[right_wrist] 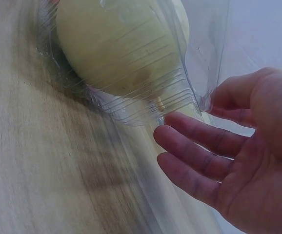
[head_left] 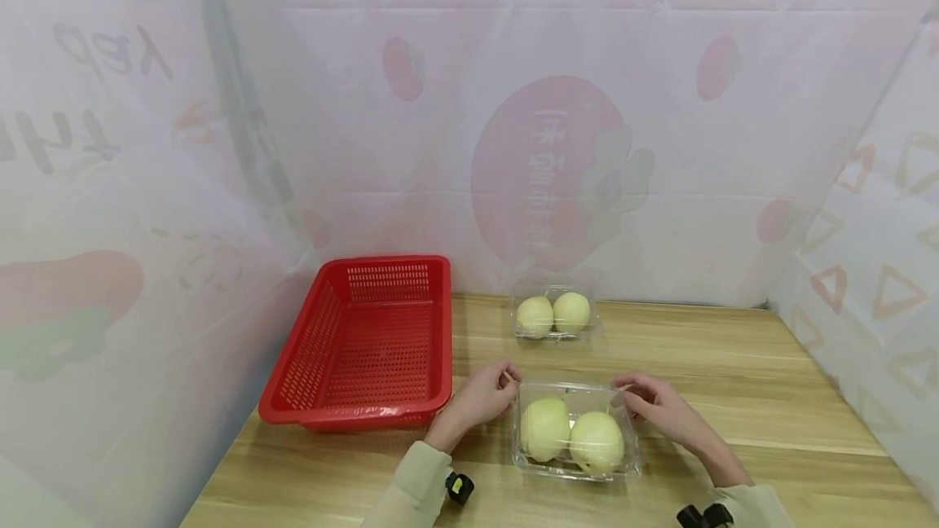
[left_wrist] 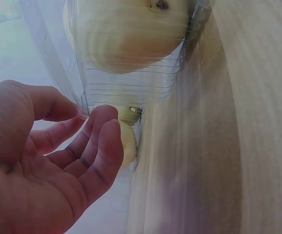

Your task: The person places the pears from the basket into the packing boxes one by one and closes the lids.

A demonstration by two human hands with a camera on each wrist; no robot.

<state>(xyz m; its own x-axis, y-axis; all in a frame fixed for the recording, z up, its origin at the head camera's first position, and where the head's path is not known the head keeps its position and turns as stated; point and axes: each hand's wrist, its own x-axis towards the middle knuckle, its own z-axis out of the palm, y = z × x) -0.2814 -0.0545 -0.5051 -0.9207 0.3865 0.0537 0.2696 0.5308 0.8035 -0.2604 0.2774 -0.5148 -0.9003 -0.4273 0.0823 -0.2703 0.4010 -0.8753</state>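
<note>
A clear plastic clamshell box (head_left: 575, 469) lies on the table in front of me, with two pale yellow-green pears (head_left: 597, 440) inside. At its far left corner my left hand (head_left: 486, 393) pinches the rim between thumb and finger, the other fingers loosely bent beside the ribbed wall. My right hand (head_left: 658, 407) pinches the far right corner in the same manner. In the right wrist view the thumb (right_wrist: 229, 92) is at the rim while the remaining fingers extend along the box's side. Through the wall a pear (left_wrist: 131, 39) shows in the left wrist view.
A red plastic basket (head_left: 440, 332) with slotted walls stands to the left. Behind the near box, by the back curtain (head_left: 411, 153), is a second clear box (head_left: 557, 336) with two similar pears (head_left: 571, 312). All rest on a wood-grain table (head_left: 734, 373).
</note>
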